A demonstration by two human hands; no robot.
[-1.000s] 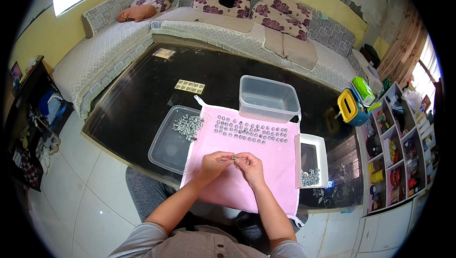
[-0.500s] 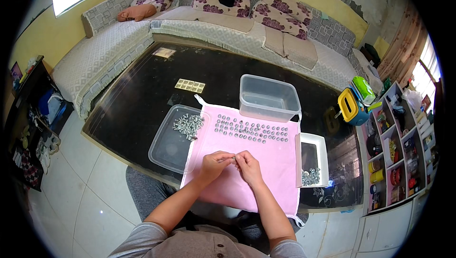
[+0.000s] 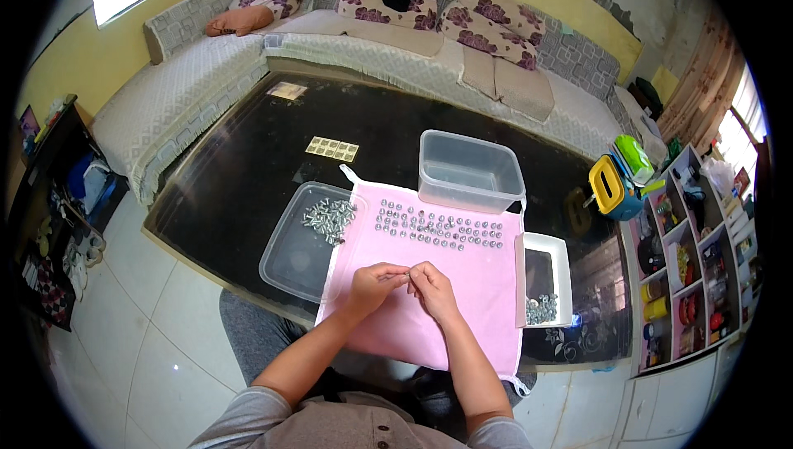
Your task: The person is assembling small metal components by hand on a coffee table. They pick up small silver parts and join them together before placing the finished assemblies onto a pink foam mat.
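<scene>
My left hand (image 3: 373,282) and my right hand (image 3: 431,287) meet fingertip to fingertip over a pink cloth (image 3: 462,317) on a black glass table (image 3: 239,176). Together they pinch a small metal piece, too small to identify. Rows of small metal pieces (image 3: 438,226) lie on the far part of the cloth. To the left a clear flat tray (image 3: 293,255) holds a heap of bolts (image 3: 329,218). To the right a white tray (image 3: 562,271) holds several small metal pieces (image 3: 541,308).
An empty clear plastic tub (image 3: 469,170) stands behind the cloth. A sheet of small cards (image 3: 332,148) lies further back. A sofa with flowered cushions (image 3: 396,28) wraps around the table. A shelf with jars (image 3: 686,275) and a yellow container (image 3: 610,185) stand on the right.
</scene>
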